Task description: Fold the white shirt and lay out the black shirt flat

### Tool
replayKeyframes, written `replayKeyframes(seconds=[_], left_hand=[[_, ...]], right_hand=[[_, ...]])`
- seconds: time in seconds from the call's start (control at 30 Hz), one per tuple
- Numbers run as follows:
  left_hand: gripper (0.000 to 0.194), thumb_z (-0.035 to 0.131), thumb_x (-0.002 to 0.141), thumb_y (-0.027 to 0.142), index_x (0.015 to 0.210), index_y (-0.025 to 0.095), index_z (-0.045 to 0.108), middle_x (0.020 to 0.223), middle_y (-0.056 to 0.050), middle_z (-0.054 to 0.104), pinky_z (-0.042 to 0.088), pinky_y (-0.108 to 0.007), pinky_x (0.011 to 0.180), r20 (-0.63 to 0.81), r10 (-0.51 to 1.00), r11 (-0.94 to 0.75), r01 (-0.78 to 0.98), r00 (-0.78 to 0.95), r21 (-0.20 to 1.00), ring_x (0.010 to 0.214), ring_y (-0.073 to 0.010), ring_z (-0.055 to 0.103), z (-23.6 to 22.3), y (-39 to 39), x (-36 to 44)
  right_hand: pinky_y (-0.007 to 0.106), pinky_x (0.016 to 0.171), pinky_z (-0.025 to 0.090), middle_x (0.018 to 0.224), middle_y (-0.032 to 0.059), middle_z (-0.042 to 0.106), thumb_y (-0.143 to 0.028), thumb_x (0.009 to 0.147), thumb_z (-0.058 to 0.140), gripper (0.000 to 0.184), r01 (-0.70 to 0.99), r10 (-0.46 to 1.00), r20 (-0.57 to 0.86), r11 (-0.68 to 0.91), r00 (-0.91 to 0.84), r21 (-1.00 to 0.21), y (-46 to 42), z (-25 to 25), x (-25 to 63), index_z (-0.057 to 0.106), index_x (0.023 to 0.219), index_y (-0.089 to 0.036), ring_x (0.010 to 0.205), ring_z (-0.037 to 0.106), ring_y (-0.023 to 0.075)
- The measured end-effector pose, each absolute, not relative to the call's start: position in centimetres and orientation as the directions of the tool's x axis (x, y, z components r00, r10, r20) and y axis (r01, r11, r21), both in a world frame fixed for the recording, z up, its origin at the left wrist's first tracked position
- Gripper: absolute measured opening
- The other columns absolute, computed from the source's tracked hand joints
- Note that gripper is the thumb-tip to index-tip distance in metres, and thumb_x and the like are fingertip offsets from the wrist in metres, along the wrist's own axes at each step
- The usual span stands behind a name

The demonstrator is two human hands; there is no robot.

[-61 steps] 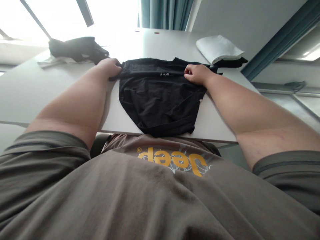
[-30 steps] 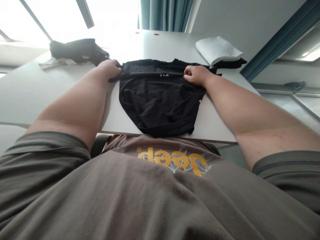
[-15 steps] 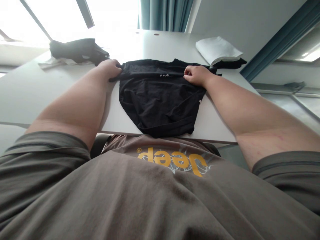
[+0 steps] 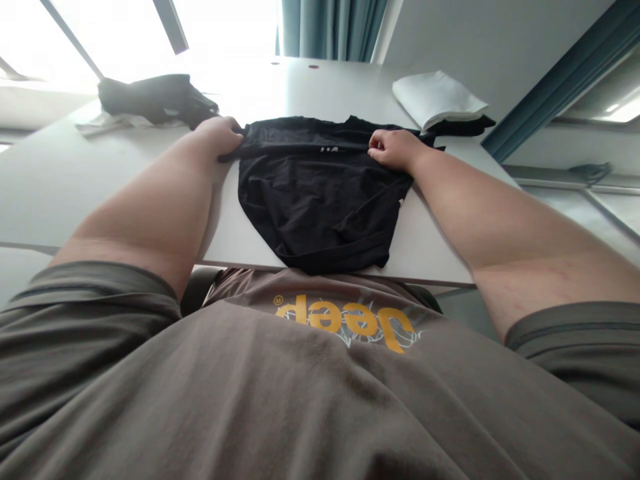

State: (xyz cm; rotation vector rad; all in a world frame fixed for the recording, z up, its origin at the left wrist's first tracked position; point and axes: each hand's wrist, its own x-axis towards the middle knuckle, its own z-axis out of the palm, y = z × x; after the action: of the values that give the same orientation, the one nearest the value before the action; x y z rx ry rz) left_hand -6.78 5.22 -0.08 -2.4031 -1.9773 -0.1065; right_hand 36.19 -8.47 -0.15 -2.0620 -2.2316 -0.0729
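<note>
A black T-shirt (image 4: 320, 200) lies spread on the white table, its lower part reaching the near edge. A fold runs across its upper part, and a small pale print shows there in part. My left hand (image 4: 223, 135) is closed on the shirt's upper left side, at the sleeve. On the upper right, my right hand (image 4: 393, 148) has its fingers curled and pinched on the black cloth. The fingertips of both hands are partly hidden.
Dark and white clothes (image 4: 150, 100) lie heaped at the back left of the white table (image 4: 340, 90). A folded white cloth (image 4: 437, 99) rests on a folded black one (image 4: 463, 126) at the back right. Behind the table hangs a blue-green curtain (image 4: 333, 30).
</note>
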Motion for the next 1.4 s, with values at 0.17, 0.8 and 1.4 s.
replayKeyframes(seconds=[0.17, 0.8, 1.4], left_hand=[[0.058, 0.064, 0.113, 0.041, 0.163, 0.014, 0.071, 0.158, -0.016, 0.071, 0.057, -0.049, 0.116, 0.076, 0.980, -0.188, 0.981, 0.184, 0.046, 0.139, -0.0381, 0.069, -0.01, 4.97, -6.78], [0.069, 0.068, 0.104, 0.055, 0.161, 0.017, 0.074, 0.154, -0.011, 0.075, 0.054, -0.044, 0.112, 0.094, 0.979, -0.187, 0.981, 0.182, 0.055, 0.133, -0.0361, 0.066, -0.61, 5.81, -7.11], [0.062, 0.068, 0.106, 0.046, 0.163, 0.020, 0.071, 0.161, -0.009, 0.071, 0.054, -0.046, 0.119, 0.066, 0.984, -0.173, 0.982, 0.168, 0.080, 0.138, -0.0331, 0.067, -0.21, 5.48, -7.07]], right_hand=[[0.040, 0.100, 0.045, 0.139, 0.0228, 0.079, -0.028, 0.112, 0.060, 0.037, 0.997, 0.992, 0.098, 0.076, -0.074, -0.018, -8.71, 0.01, 35.90, 0.076, 0.140, -0.010, 0.113, 0.070, 0.0305], [0.039, 0.098, 0.044, 0.136, 0.0195, 0.080, -0.025, 0.112, 0.063, 0.023, 0.996, 0.994, 0.098, 0.062, -0.056, -0.060, -8.63, 0.01, 35.98, 0.074, 0.130, -0.016, 0.109, 0.067, 0.0289], [0.044, 0.107, 0.044, 0.138, 0.0131, 0.080, -0.029, 0.113, 0.065, 0.013, 0.990, 0.995, 0.089, 0.047, -0.036, -0.130, -8.34, -0.28, 36.33, 0.072, 0.122, -0.023, 0.123, 0.067, 0.0321]])
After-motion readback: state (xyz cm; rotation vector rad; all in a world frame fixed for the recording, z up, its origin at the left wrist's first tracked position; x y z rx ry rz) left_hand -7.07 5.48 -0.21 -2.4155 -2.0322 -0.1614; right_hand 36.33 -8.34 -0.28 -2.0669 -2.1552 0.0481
